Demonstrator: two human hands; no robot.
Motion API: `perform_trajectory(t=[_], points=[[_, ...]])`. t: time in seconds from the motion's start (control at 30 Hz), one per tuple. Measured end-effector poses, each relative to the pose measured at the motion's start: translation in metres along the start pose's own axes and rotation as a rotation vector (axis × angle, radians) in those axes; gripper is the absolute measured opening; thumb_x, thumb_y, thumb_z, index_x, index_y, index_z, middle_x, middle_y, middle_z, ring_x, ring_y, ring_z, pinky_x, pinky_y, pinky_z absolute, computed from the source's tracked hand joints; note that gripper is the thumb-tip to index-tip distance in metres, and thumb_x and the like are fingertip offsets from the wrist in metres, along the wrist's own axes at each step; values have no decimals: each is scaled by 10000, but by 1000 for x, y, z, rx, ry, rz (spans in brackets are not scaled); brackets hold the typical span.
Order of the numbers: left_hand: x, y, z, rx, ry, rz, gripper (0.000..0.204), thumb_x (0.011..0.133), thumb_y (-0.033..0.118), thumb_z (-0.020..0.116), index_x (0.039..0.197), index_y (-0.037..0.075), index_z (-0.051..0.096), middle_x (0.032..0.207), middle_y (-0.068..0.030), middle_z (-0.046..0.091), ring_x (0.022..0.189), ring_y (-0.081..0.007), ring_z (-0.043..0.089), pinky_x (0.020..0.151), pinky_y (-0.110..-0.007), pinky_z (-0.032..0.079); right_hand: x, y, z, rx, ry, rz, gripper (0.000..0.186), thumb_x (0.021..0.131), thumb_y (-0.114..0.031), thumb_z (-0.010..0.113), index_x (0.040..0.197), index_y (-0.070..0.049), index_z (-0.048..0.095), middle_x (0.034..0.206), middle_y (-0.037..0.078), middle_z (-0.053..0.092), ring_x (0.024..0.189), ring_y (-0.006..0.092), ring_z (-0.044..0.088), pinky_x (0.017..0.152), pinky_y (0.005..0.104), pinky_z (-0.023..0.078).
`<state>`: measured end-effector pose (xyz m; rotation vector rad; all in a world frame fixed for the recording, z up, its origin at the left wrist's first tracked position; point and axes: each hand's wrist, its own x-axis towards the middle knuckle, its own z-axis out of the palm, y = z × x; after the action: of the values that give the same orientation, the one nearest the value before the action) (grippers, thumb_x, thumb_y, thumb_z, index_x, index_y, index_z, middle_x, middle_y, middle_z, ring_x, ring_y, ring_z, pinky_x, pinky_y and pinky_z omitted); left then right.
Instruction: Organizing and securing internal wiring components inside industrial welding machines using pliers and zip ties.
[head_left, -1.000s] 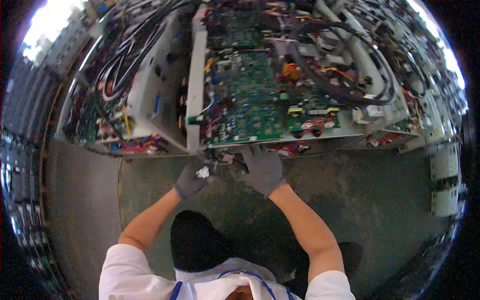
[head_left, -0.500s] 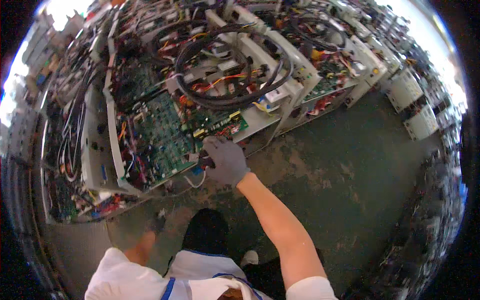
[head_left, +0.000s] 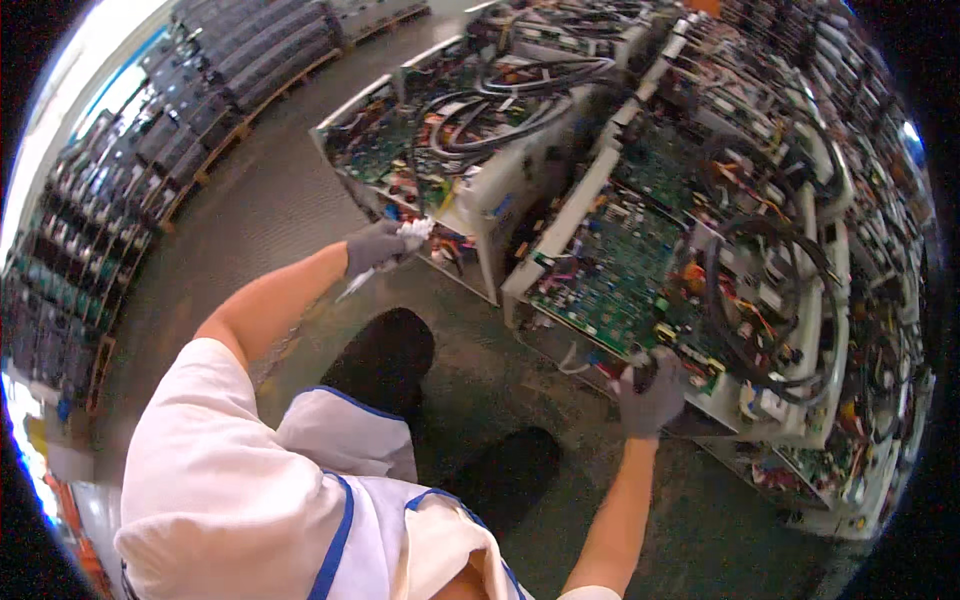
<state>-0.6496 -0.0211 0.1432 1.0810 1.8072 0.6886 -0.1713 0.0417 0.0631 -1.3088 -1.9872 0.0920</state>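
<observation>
My left hand, in a grey glove, is closed round a bundle of thin white strips. Pale ends of it stick out below the fingers, beside the front corner of the left open electronics unit. My right hand, gloved too, is closed at the front edge of the neighbouring unit's green circuit board. Something dark shows in its fingers, too unclear to name. A short pale cable sticks out from that edge, left of the right hand. A coil of black cable lies on this unit.
More opened units with boards and wiring stand behind and to the right, close together. Stacks of grey equipment on wooden pallets line the far left. Bare floor lies between those stacks and the units.
My view has swung left, so the units appear farther right. My left hand has come up from low beside my leg to the left unit's corner. The right hand stays at the board's front edge.
</observation>
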Motion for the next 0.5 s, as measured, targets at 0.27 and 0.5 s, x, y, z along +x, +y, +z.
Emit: perform_trajectory(t=[0.27, 0.5], points=[[1, -22, -36, -284, -140, -14, 228, 916, 290, 538, 1005, 89, 598, 620, 7, 510, 464, -49, 406, 400, -202, 290, -15, -11, -6, 330, 65, 69, 413, 714, -143, 595, 1100, -12, 532, 1092, 102, 565, 1047, 244, 526, 904, 352, 422], [51, -84, -81, -740, -403, -92, 183, 903, 159, 556, 1044, 46, 578, 769, -4, 572, 563, -66, 462, 422, -212, 323, -13, -178, 27, 492, 8, 359, 198, 763, -170, 598, 908, -37, 574, 919, 46, 545, 852, 157, 483, 788, 292, 394]])
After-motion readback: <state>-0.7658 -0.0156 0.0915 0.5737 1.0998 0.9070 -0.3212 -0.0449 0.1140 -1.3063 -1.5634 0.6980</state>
